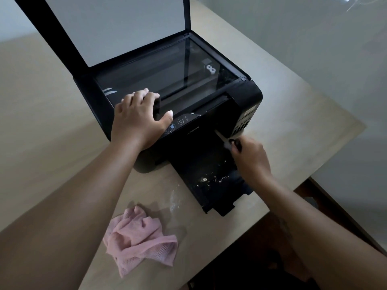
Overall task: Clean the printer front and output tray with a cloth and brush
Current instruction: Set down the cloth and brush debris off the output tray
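Printer [247,95] on the table [293,122], lid [117,28] up, output tray [211,185] out, brush [227,142] at its front.
Your left hand [138,118] rests on the printer's top front edge, fingers loosely spread onto the scanner glass [167,70] and thumb beside the control panel [180,122], holding nothing. Your right hand [251,158] grips the brush, fingers curled round its dark handle, with the pale bristles at the right side of the printer's front opening, just above the output tray. The output tray sticks out from the printer's front toward you and carries white specks [204,180] near its outer end. More pale dust [173,199] lies on the table just in front of the printer. The cloth [140,237], pink, lies crumpled on the table farther in front of the printer, touched by neither hand.
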`<state>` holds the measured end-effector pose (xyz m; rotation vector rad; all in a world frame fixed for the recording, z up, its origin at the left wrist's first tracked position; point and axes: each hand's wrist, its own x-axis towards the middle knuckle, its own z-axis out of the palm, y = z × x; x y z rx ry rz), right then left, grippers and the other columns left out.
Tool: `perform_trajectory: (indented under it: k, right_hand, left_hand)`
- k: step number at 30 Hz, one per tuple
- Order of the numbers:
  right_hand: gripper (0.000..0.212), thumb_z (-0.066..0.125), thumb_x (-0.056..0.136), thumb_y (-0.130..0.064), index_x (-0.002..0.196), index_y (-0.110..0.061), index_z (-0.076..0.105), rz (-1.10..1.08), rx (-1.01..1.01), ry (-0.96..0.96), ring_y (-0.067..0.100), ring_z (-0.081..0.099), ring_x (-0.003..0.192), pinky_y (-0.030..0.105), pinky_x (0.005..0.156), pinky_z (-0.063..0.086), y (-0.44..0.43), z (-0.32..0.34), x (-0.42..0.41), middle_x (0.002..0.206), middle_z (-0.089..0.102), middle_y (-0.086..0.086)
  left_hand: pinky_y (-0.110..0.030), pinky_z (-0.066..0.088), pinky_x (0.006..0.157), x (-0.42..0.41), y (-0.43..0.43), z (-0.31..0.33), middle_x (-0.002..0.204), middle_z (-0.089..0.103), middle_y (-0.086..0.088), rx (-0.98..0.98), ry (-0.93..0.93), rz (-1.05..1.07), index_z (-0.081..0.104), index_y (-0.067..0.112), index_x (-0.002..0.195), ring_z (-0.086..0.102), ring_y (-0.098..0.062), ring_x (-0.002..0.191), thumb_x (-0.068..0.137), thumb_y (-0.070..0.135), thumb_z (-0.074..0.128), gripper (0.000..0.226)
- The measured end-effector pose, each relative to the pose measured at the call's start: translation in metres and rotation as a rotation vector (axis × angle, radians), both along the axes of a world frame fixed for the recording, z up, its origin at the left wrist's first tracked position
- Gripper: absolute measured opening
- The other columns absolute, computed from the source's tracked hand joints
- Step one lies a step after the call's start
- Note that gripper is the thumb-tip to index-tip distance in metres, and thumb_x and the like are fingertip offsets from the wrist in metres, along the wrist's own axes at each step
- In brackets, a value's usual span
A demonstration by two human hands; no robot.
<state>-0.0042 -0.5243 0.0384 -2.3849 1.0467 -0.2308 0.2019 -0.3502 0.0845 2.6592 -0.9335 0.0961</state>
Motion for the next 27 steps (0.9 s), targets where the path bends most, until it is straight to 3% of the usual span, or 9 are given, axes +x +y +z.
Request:
perform_trajectory:
  k: [3, 5, 8, 12, 15, 18, 20, 23, 27]
  right_hand:
    - [0.023, 0.05, 0.096, -0.02, 0.112, -0.007, 0.061, 0.382, -0.201, 0.207, 0.034, 0.063, 0.095, 0.04, 0.073, 0.052, 0.039, -0.007, -0.002, 0.107, 0.064, 0.013]
    - [0.019, 0.055, 0.095, -0.024, 0.098, -0.008, 0.065, 0.548, -0.062, 0.03, 0.03, 0.064, 0.077, 0.038, 0.062, 0.053, 0.076, -0.009, -0.01, 0.09, 0.066, 0.01]
    - [0.022, 0.06, 0.092, -0.029, 0.082, -0.01, 0.063, 0.341, 0.321, -0.061, 0.015, 0.052, 0.054, 0.031, 0.05, 0.042, 0.074, -0.008, -0.012, 0.069, 0.062, 0.005]
    - [0.023, 0.057, 0.095, -0.025, 0.08, -0.007, 0.059, -0.094, 0.104, -0.045, 0.024, 0.052, 0.062, 0.032, 0.05, 0.03, 0.008, 0.0, -0.019, 0.067, 0.057, 0.007]
    - [0.024, 0.055, 0.096, -0.021, 0.079, -0.004, 0.055, 0.16, -0.007, 0.009, 0.027, 0.052, 0.065, 0.034, 0.055, 0.033, 0.021, 0.002, -0.029, 0.074, 0.057, 0.007]
    - [0.018, 0.06, 0.093, -0.026, 0.087, -0.01, 0.065, 0.445, 0.256, 0.09, 0.021, 0.061, 0.063, 0.041, 0.055, 0.049, 0.061, -0.004, -0.038, 0.077, 0.067, 0.003]
    - [0.015, 0.06, 0.093, -0.026, 0.092, -0.013, 0.067, 0.321, 0.283, 0.059, 0.015, 0.06, 0.062, 0.034, 0.056, 0.049, 0.047, -0.003, -0.04, 0.076, 0.067, 0.001]
    - [0.019, 0.056, 0.096, -0.023, 0.089, -0.006, 0.061, 0.108, 0.045, 0.013, 0.028, 0.058, 0.067, 0.038, 0.057, 0.043, 0.017, 0.002, -0.052, 0.076, 0.062, 0.008]
    - [0.024, 0.058, 0.094, -0.027, 0.09, -0.004, 0.064, 0.508, 0.199, 0.144, 0.026, 0.062, 0.073, 0.044, 0.066, 0.05, 0.051, 0.003, -0.057, 0.082, 0.066, 0.008]
  left_hand:
    - [-0.046, 0.02, 0.113, 0.0, 0.0, 0.001, 0.153, 0.035, 0.0, 0.006, 0.002, 0.001, 0.044, 0.029, 0.136, 0.027, -0.023, 0.139, 0.086, 0.064, 0.044, 0.061]
    - [-0.046, 0.02, 0.113, 0.0, 0.0, 0.001, 0.153, 0.035, 0.0, 0.005, 0.003, 0.0, 0.044, 0.029, 0.136, 0.026, -0.023, 0.14, 0.086, 0.064, 0.044, 0.061]
    - [-0.045, 0.02, 0.112, 0.0, 0.001, 0.001, 0.153, 0.035, 0.0, 0.0, 0.008, -0.002, 0.044, 0.029, 0.136, 0.026, -0.023, 0.14, 0.086, 0.064, 0.044, 0.061]
    - [-0.045, 0.02, 0.112, -0.001, 0.0, 0.002, 0.153, 0.035, 0.0, 0.003, 0.005, -0.001, 0.044, 0.029, 0.136, 0.026, -0.024, 0.139, 0.086, 0.063, 0.044, 0.061]
    - [-0.046, 0.02, 0.112, 0.0, 0.0, 0.002, 0.152, 0.036, -0.001, 0.0, 0.002, -0.003, 0.045, 0.028, 0.136, 0.027, -0.025, 0.139, 0.086, 0.063, 0.045, 0.06]
    - [-0.045, 0.021, 0.111, 0.0, 0.0, 0.001, 0.152, 0.036, -0.001, -0.001, 0.002, -0.001, 0.045, 0.028, 0.136, 0.028, -0.025, 0.138, 0.086, 0.063, 0.045, 0.061]
    - [-0.045, 0.021, 0.111, 0.0, -0.001, 0.001, 0.152, 0.037, -0.001, 0.0, 0.003, 0.0, 0.045, 0.029, 0.136, 0.028, -0.025, 0.138, 0.085, 0.063, 0.044, 0.061]
    - [-0.045, 0.021, 0.111, 0.0, -0.001, 0.0, 0.152, 0.037, -0.001, 0.001, 0.0, 0.001, 0.045, 0.029, 0.135, 0.029, -0.025, 0.138, 0.085, 0.064, 0.044, 0.062]
    - [-0.045, 0.021, 0.111, 0.001, -0.001, 0.0, 0.151, 0.037, -0.001, 0.001, 0.002, 0.001, 0.045, 0.029, 0.135, 0.029, -0.025, 0.137, 0.084, 0.066, 0.042, 0.063]
